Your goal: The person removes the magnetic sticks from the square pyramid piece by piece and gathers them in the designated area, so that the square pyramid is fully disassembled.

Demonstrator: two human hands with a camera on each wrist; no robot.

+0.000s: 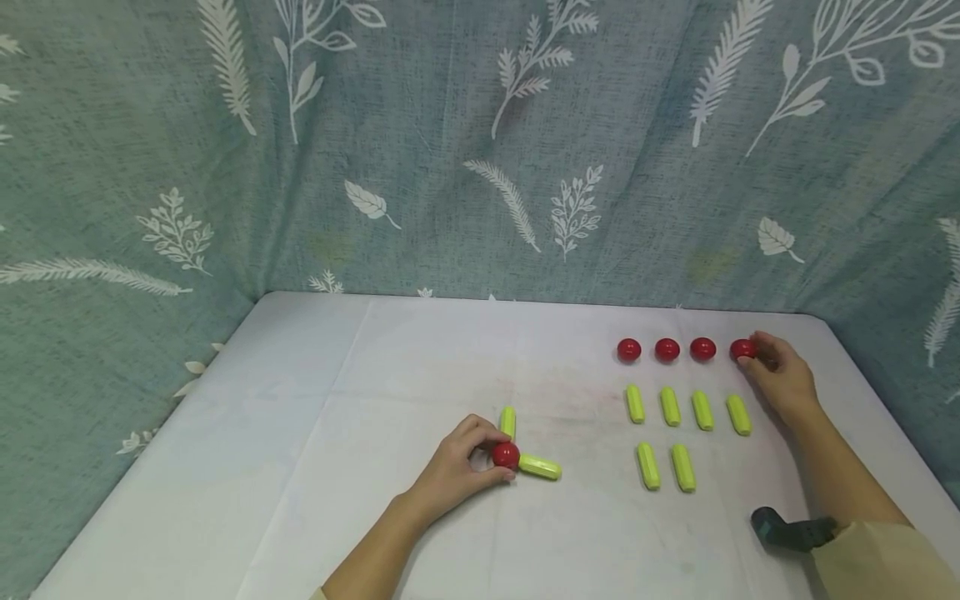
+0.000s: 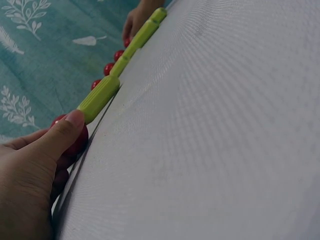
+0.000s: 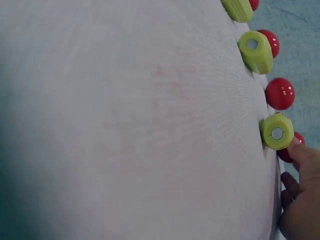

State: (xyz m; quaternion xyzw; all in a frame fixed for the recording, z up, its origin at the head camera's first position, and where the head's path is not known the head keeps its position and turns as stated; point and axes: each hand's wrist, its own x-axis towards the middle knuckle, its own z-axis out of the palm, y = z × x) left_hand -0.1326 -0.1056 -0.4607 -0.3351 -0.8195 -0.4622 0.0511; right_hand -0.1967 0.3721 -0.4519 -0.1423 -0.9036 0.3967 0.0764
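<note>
Near the table's middle my left hand [image 1: 465, 462] grips a glossy red ball [image 1: 506, 455] between thumb and fingers. Two short yellow-green rods meet at that ball: one rod [image 1: 540, 467] points right, another [image 1: 507, 422] points away. In the left wrist view, the thumb lies over the ball [image 2: 80, 142] right beside a ribbed rod [image 2: 100, 97]. At the far right my right hand [image 1: 783, 375] pinches another red ball [image 1: 742, 349], the end one of a row. The right wrist view shows this ball partly hidden behind a rod [image 3: 277, 132] with a grey disc in its end.
Left of the right hand, three red balls [image 1: 667, 350] continue the row. Several yellow-green rods [image 1: 670, 407] lie in a row nearer, with two more rods [image 1: 648, 466] in front. A dark device [image 1: 791, 532] sits at the right wrist. A leaf-patterned curtain [image 1: 435, 150] hangs behind the white table [image 1: 390, 358].
</note>
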